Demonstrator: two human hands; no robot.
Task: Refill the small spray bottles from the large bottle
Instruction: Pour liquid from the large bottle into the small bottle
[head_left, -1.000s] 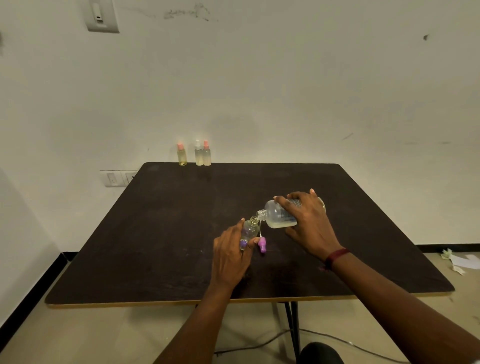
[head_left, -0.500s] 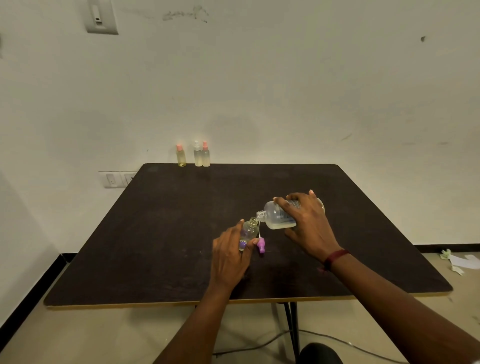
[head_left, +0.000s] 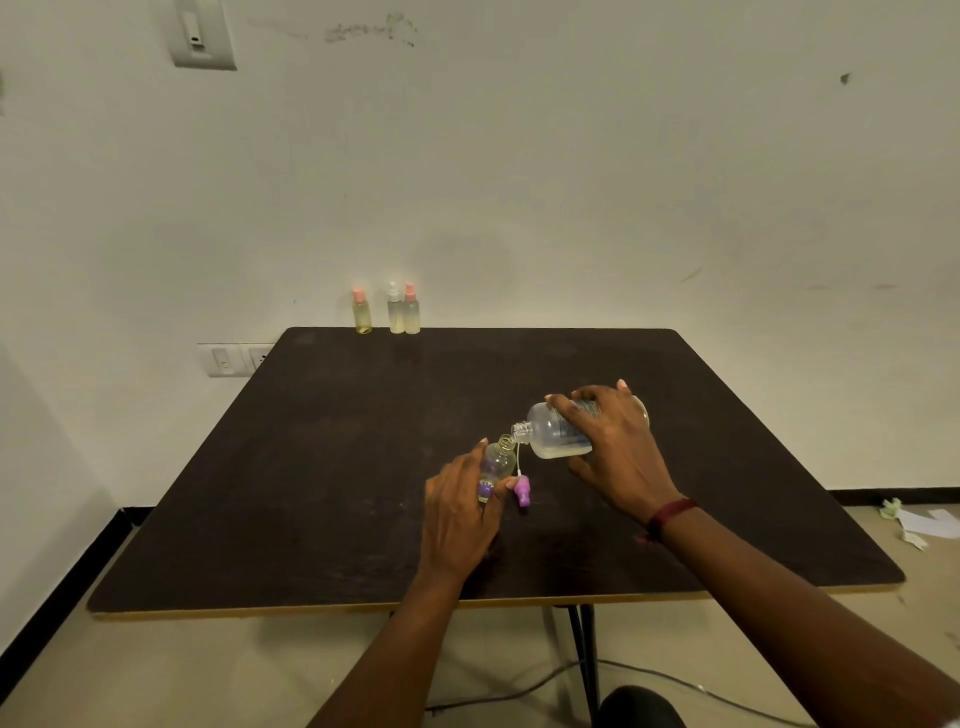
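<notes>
My right hand grips the large clear bottle, tipped on its side with its open neck at the mouth of a small clear bottle. Pale yellowish liquid lies in the large bottle's lower side. My left hand holds the small bottle upright on the dark table; that bottle has a purple label. Its purple spray cap with a white dip tube lies on the table just right of it, by my left thumb.
Three small spray bottles of yellowish liquid stand at the table's far edge against the wall: one with a pink cap, then a white-capped one touching another pink-capped one. Paper scraps lie on the floor at right. A cable runs under the table.
Both hands and both bottles keep the same pose; the large bottle stays tipped at the small bottle's mouth. Only the camera has shifted slightly.
</notes>
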